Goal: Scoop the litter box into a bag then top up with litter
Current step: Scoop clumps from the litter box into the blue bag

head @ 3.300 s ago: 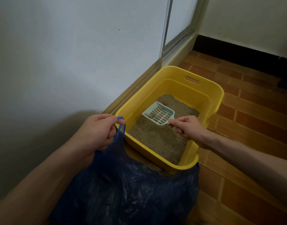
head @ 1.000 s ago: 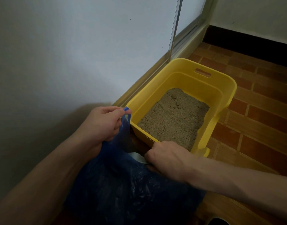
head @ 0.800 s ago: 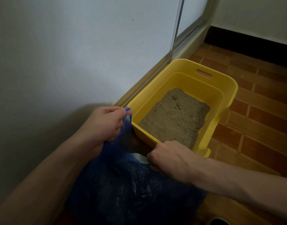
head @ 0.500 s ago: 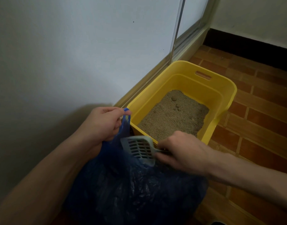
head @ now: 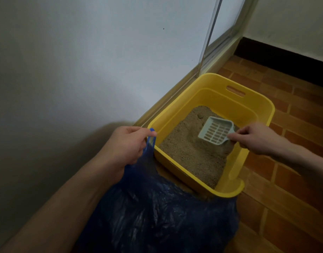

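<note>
scoop [head: 215, 131] is out of the bag [head: 157, 216] since 0.5 s ago and back over the litter [head: 189, 152] inside the yellow litter box [head: 208, 83], front edge dipped into the sand. right hand [head: 255, 137] grip: fingers pinched on the scoop handle, scoop head just left of the fingers. left hand [head: 127, 145] grip unchanged, fingers curled round the blue bag handle, bag mouth touching the box's near-left corner. box sits on the brick floor [head: 293, 110] beside the wall.

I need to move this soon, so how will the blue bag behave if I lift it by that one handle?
The bag is thin, crinkled film, so it will likely sag and swing. With only the left hand gripping one handle, the mouth probably droops shut. Its weight cannot be judged.
</note>
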`<act>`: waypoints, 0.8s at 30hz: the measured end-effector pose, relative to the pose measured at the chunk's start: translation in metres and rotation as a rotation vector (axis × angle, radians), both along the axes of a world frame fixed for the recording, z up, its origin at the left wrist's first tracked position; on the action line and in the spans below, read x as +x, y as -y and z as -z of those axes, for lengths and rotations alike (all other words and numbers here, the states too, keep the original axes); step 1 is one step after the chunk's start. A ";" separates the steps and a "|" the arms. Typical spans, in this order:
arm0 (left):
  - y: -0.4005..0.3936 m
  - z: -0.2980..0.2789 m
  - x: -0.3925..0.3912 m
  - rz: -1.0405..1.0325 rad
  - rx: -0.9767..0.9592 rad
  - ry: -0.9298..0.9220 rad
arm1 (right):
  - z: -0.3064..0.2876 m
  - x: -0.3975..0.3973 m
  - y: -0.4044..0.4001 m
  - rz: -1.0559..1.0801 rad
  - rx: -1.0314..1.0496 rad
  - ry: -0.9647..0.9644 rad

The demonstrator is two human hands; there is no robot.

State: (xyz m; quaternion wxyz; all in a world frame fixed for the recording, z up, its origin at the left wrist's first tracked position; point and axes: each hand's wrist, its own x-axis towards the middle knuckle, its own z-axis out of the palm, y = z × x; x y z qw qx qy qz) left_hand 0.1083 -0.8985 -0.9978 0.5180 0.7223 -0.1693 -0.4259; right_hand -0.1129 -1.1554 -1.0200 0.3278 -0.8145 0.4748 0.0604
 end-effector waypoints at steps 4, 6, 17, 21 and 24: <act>-0.001 0.005 0.004 -0.028 0.004 0.006 | 0.030 0.017 0.021 -0.023 -0.192 -0.077; -0.001 0.006 0.004 -0.033 0.005 0.000 | 0.046 0.025 0.027 -0.021 -0.182 -0.088; 0.000 0.013 0.004 -0.021 0.015 -0.015 | 0.072 0.043 0.041 0.135 0.094 -0.078; 0.000 0.014 0.004 -0.026 0.016 -0.023 | 0.074 0.048 0.037 0.111 0.116 -0.074; 0.000 0.014 0.004 -0.030 0.010 -0.025 | 0.078 0.054 0.032 0.112 0.114 -0.051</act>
